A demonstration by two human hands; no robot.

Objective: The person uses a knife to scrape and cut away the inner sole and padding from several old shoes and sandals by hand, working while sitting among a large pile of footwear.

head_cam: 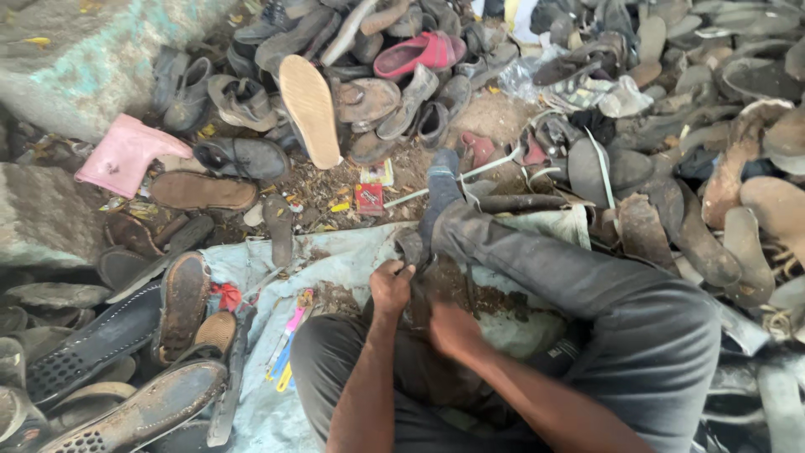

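Note:
I sit on a pale blue cloth [335, 262] on the ground with my legs in grey trousers. My left hand [392, 287] is closed around the upper edge of a dark, dirty worn shoe [412, 248] that rests against my knee. My right hand [453, 329] presses on the lower part of the same shoe, fingers curled over it. Both hands hide the shoe's middle. My outstretched foot in a blue sock [441, 178] lies just beyond.
Heaps of old shoes and soles surround me: a red slipper [415, 52], a tan sole [310, 109], a pink boot [126, 155], black sandals [101, 340]. Small coloured tools [288, 342] lie on the cloth, a red packet [369, 199] on the dirt, and a concrete slab [84, 59] at far left.

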